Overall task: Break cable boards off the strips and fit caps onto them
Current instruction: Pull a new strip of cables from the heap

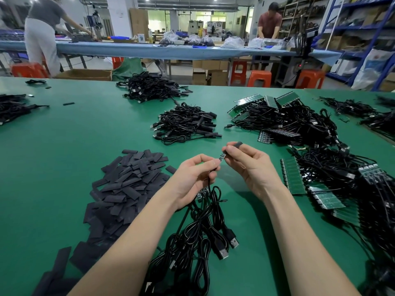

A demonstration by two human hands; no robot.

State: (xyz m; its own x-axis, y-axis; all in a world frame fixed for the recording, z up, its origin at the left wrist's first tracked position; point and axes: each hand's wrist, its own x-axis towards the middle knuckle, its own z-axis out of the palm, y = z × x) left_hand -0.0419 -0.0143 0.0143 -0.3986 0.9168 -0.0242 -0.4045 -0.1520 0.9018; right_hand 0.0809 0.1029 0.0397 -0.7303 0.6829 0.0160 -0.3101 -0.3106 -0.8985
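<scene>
The left hand point(192, 178) pinches a cable board point(221, 157) by its cable end, while the right hand point(245, 161) pinches a black cap point(237, 144) at the board's far tip. Keep cap and board in line (no twisting), then slide it fully on. More caps point(126, 184) lie on the worktop point(85, 129) left of the left hand, uncut strips point(292, 176) right of the right.

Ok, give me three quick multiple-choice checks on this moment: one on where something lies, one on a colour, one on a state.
1. Where does the pile of loose black caps lie?
A. left of the hands
B. right of the hands
C. on the far blue bench

2. What colour is the table mat?
A. grey
B. green
C. white

3. What is the right hand doing?
A. lying flat and open
B. pinching a black cap at the small board
C. gripping a USB plug

Answers: 1 A, the caps spread beside the left forearm. 2 B, the mat is green throughout. 3 B, its fingertips pinch the cap while the left hand holds the board's cable.
</scene>
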